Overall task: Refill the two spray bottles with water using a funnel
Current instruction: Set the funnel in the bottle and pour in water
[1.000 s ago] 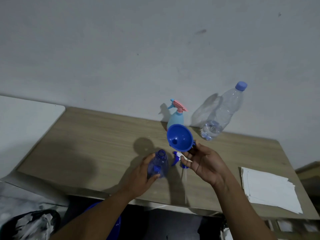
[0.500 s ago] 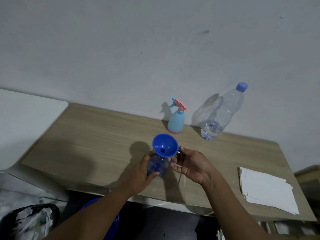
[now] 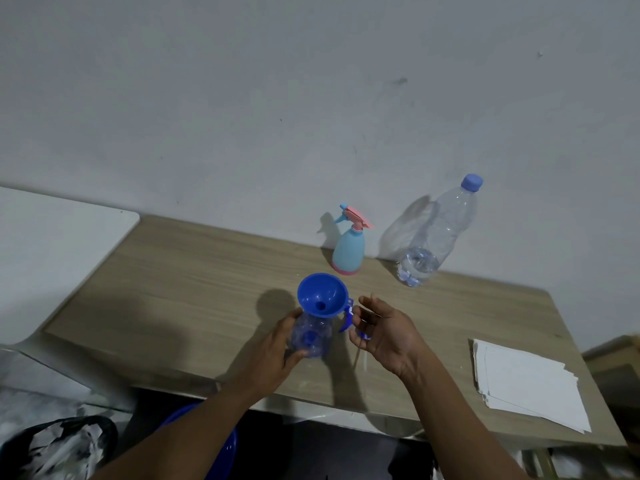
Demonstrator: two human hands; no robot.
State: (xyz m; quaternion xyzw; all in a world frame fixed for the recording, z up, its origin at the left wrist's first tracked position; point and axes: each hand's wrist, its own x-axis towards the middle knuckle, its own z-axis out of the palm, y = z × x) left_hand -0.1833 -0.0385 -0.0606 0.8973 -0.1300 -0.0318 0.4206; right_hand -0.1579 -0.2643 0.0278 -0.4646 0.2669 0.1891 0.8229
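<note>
My left hand grips a clear blue spray bottle body standing near the table's front edge. A blue funnel sits in its neck, tilted slightly. Just right of the funnel, my right hand hovers with loosely curled fingers, apart from the funnel. The bottle's blue and white spray head shows behind those fingertips; I cannot tell whether they touch it. A light blue spray bottle with a pink trigger stands at the wall. Beside it stands a clear water bottle with a blue cap and a little water.
The wooden table stands against a grey wall. A stack of white paper lies at its right front. A white surface adjoins on the left. Below are a blue basin and a black bag.
My right hand carried the funnel down and left into the blue bottle's neck, then let go and drew back to the right. The left hand kept hold of the bottle.
</note>
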